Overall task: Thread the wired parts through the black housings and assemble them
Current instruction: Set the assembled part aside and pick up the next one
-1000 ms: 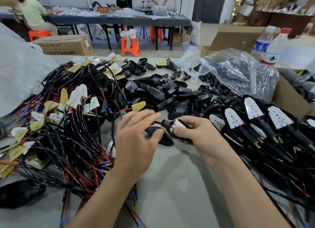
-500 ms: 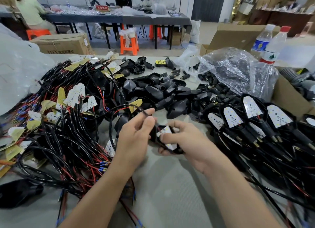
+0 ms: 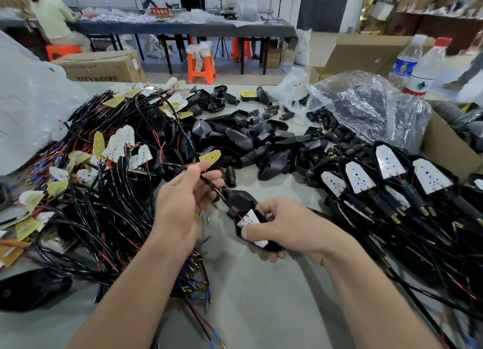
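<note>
Tension explains the grip: your left hand pinches the black wire to draw it through the housing. Your right hand grips that housing over the table, thumb steadying its white board.

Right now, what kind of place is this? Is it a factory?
Probably a small assembly workshop: a heap of wired parts and loose black housings covers the table, and other people work at a long table behind.

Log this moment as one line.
step: threading | left hand: pinches cable | right hand: grips black housing | LED board: at housing's open face
</note>
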Demonstrator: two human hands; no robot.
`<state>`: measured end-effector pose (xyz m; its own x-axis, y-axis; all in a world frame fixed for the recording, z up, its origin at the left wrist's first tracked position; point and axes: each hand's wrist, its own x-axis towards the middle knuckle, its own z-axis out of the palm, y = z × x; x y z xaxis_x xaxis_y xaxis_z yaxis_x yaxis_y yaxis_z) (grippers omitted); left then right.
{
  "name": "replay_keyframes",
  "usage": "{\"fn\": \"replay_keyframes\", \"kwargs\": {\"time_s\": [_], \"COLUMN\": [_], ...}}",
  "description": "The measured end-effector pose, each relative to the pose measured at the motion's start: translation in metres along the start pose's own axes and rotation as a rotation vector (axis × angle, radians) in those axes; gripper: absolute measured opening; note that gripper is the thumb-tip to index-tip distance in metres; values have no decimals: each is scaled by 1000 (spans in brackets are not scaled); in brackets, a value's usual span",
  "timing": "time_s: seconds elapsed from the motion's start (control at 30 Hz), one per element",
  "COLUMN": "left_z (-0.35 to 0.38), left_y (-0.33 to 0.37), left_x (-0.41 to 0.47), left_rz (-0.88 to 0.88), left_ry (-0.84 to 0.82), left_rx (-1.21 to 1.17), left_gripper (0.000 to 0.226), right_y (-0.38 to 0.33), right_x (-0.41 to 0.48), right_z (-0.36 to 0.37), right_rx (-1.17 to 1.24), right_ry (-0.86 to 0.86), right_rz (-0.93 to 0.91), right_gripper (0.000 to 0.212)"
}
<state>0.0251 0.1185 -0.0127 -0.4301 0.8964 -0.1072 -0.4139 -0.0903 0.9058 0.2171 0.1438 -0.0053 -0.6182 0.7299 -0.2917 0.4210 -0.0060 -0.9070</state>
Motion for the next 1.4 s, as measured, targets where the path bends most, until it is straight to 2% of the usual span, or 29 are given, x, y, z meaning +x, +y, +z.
{"fn": "replay_keyframes", "kwargs": {"time_s": [0.1,0.2,0.27,0.37,0.5,0.6,0.7,0.8,1.0,1.07,1.13,1.2,1.23,1.27,1.3,1.33,1.4], "left_z": [-3,3,6,8,10,12,13,14,11,12,14,14,11,7,4,2,-1], "left_y": [1,-1,-2,0,-3,-11,-18,-15,-9,-11,-13,-14,-14,-15,-17,-20,-30], "left_x": [-1,-8,-13,-16,-15,-21,-32,-35,-38,-41,-38,-28,-21,-15,-12,-10,-9], "left_rz": [-43,-118,-152,-179,-223,-248,-269,-272,-363,-374,-293,-74,99,289,422,479,496], "left_ry": [-66,-287,-429,-501,-550,-678,-792,-820,-1035,-1009,-793,-450,-295,-200,-193,-253,-362], "left_rx": [75,192,264,343,439,549,632,614,530,530,526,494,592,817,1068,1273,1548], "left_gripper": [29,30,32,34,41,41,35,32,30,31,33,21,20,28,40,51,62], "right_y": [-3,-5,-4,-6,-8,-8,-6,-4,1,4,6,5,5,5,4,4,2], "right_x": [-3,-6,-4,-1,11,18,23,25,31,31,29,25,23,21,19,17,16], "right_z": [1,0,-2,-1,0,-1,1,-1,-6,-12,-18,-21,-21,-20,-19,-17,-13], "right_rx": [-24,27,111,283,791,848,876,891,1011,1048,1084,1047,992,912,813,708,528], "right_ry": [-160,-221,-128,-2,126,192,379,585,741,749,694,591,547,518,504,503,518], "right_rz": [23,31,-1,-106,-76,-62,-100,-106,-111,-126,-166,-182,-172,-154,-137,-124,-110], "right_gripper": [37,34,34,16,27,38,26,23,22,22,23,21,20,21,22,23,24]}}
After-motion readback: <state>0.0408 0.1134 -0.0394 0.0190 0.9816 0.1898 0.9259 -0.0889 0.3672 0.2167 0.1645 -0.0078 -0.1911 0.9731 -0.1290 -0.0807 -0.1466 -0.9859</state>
